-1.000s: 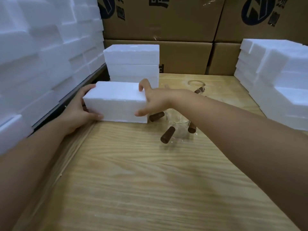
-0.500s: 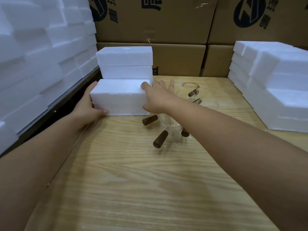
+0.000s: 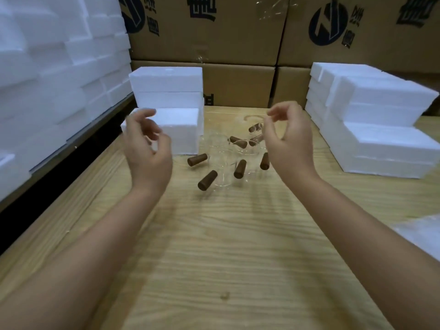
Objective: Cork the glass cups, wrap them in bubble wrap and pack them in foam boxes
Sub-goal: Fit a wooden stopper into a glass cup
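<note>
1. Table (image 3: 214,270) of pale grained wood, filling the lower view
2. Cartons (image 3: 214,32) piled along the back, dark print on their fronts
3. Foam wall (image 3: 47,67) on the left, white blocks stacked high beside the table's edge
4. Right stack (image 3: 376,120) of white foam boxes, stepped, on the table's far right
5. Back stack (image 3: 166,89), two foam boxes high, at the table's far left against the cartons
6. Box (image 3: 181,132) of white foam on the table, just in front of the back stack, its left end hidden by the left hand
7. Left hand (image 3: 147,153) raised over the table, fingers loosely curled, grasping nothing
8. Right hand (image 3: 290,144) raised likewise, loosely curled and empty
9. Sheet (image 3: 421,234) at the right edge, pale and too blurred to name
10. Cups (image 3: 221,160) of clear glass, clustered mid-table between the hands, just right of the box
11. Corks (image 3: 207,180) – brown, lying tilted among the cups; seated in a cup or loose, cannot tell
</note>
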Demonstrator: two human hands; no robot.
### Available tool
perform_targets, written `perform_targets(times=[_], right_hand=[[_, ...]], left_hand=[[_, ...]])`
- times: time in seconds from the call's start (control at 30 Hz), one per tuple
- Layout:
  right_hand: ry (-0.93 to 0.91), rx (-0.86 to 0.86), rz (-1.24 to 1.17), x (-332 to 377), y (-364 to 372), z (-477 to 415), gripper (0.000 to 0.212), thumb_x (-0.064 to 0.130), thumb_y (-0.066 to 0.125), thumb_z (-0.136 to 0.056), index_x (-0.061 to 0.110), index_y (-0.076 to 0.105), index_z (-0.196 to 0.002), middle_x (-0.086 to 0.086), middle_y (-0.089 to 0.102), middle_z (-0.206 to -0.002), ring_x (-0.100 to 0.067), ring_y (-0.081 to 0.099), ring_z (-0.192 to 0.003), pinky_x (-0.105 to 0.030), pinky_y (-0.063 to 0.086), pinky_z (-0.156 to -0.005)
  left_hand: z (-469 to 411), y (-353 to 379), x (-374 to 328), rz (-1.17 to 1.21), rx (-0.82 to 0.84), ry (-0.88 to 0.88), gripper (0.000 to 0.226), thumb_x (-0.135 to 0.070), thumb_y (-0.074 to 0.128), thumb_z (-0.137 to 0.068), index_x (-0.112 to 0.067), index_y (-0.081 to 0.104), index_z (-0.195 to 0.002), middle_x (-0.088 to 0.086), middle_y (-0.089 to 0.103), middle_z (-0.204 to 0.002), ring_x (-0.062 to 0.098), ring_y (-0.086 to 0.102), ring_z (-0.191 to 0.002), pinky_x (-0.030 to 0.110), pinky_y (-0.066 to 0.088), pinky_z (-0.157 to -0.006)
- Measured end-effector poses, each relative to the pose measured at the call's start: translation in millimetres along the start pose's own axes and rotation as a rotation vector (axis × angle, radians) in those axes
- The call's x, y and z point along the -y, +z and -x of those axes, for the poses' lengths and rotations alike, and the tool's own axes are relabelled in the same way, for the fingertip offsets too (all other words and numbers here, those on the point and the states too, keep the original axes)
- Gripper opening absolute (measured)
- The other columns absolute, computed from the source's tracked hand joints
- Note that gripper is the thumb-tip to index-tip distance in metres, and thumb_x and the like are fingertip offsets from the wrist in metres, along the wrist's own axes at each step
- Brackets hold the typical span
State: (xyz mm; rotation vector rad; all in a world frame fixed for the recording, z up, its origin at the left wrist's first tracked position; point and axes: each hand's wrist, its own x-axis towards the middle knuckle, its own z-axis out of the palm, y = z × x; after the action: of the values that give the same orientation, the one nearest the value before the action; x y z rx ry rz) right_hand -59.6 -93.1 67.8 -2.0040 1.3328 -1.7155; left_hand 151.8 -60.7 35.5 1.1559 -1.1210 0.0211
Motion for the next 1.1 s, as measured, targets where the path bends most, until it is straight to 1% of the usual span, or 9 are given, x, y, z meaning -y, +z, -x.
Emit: perform_targets(times=[0.1,0.2,0.37,0.47,0.63,0.77,0.8,0.9,1.1], right_hand=[[0.152,-0.079,-0.131,-8.0,-30.6,31.3,0.018,0.008,0.052,-0.09,0.025,0.05,-0.083,0.012,0.053,-0.08,0.002,0.051,-0.077,-0.008,0.037,-0.07],[0.291,-0.112,-0.172,-20.3,-47.0,63.2,0.017,0.006,0.054,-0.089,0.022,0.051,-0.083,0.014,0.053,-0.075,0.008,0.047,-0.064,-0.007,0.038,-0.063],[0.515,-0.114,-0.155,-41.3,-54.0,97.0,0.016,0.007,0.054,-0.088,0.022,0.053,-0.083,0.009,0.053,-0.069,-0.003,0.047,-0.06,-0.007,0.035,-0.054],[0.578,-0.082,-0.148,-46.3,-54.5,97.8,0.017,0.01,0.053,-0.087,0.026,0.052,-0.082,0.006,0.054,-0.069,-0.008,0.047,-0.059,-0.008,0.034,-0.049],[0.594,-0.048,-0.195,-45.7,-42.1,90.6,0.015,0.017,0.049,-0.092,0.025,0.043,-0.103,0.007,0.068,-0.075,0.004,0.058,-0.067,-0.004,0.037,-0.057],[0.78,0.077,-0.226,-44.3,-12.2,61.6,0.025,0.033,0.05,-0.093,0.021,0.035,-0.11,-0.006,0.067,-0.093,-0.022,0.062,-0.079,-0.036,0.051,-0.074],[0.853,0.104,-0.266,-42.9,-3.8,52.3,0.029,0.035,0.051,-0.093,0.019,0.033,-0.11,-0.008,0.065,-0.092,-0.024,0.061,-0.075,-0.038,0.052,-0.069],[1.04,0.084,-0.445,-39.9,15.8,30.0,0.033,0.03,0.052,-0.094,0.011,0.033,-0.114,-0.01,0.056,-0.08,-0.019,0.051,-0.059,-0.028,0.049,-0.049],[1.112,0.035,-0.491,-53.4,25.1,21.1,0.035,0.012,0.054,-0.092,-0.004,0.049,-0.123,-0.014,0.056,-0.076,-0.019,0.053,-0.055,-0.021,0.049,-0.038]], left_hand=[[48.1,25.7,-43.1,0.139,0.136,0.073,0.033,0.001,0.05,-0.078,-0.019,0.05,-0.104,-0.01,0.049,-0.08,0.0,0.047,-0.07,0.01,0.038,-0.063],[93.5,41.4,-63.3,0.177,0.23,-0.056,0.033,-0.004,0.051,-0.077,-0.03,0.051,-0.097,-0.01,0.05,-0.078,0.009,0.045,-0.069,0.022,0.039,-0.061],[114.2,43.9,-59.6,0.117,0.16,-0.171,0.025,-0.008,0.05,-0.077,-0.023,0.053,-0.097,-0.007,0.05,-0.079,0.013,0.043,-0.071,0.019,0.035,-0.061],[109.0,41.5,-53.0,0.115,0.092,-0.257,0.024,-0.012,0.047,-0.074,-0.019,0.052,-0.096,-0.004,0.05,-0.079,0.014,0.043,-0.069,0.025,0.037,-0.063],[111.5,44.1,-53.1,0.082,0.128,-0.198,0.025,-0.012,0.047,-0.075,-0.019,0.05,-0.099,-0.001,0.051,-0.082,0.015,0.043,-0.069,0.032,0.039,-0.062],[109.6,45.4,-50.6,0.103,0.107,-0.232,0.026,-0.012,0.047,-0.075,-0.02,0.05,-0.099,-0.004,0.05,-0.081,0.015,0.043,-0.068,0.031,0.039,-0.062],[109.2,45.3,-50.7,0.114,0.098,-0.246,0.026,-0.012,0.047,-0.074,-0.02,0.05,-0.099,-0.005,0.05,-0.08,0.015,0.042,-0.068,0.031,0.039,-0.062],[108.0,46.0,-50.4,0.12,0.088,-0.266,0.028,-0.012,0.048,-0.073,-0.021,0.049,-0.1,-0.008,0.05,-0.079,0.014,0.042,-0.066,0.032,0.04,-0.063],[107.3,46.1,-48.0,0.149,0.092,-0.306,0.028,-0.013,0.049,-0.073,-0.028,0.049,-0.097,-0.009,0.051,-0.078,0.012,0.043,-0.066,0.027,0.039,-0.062]])
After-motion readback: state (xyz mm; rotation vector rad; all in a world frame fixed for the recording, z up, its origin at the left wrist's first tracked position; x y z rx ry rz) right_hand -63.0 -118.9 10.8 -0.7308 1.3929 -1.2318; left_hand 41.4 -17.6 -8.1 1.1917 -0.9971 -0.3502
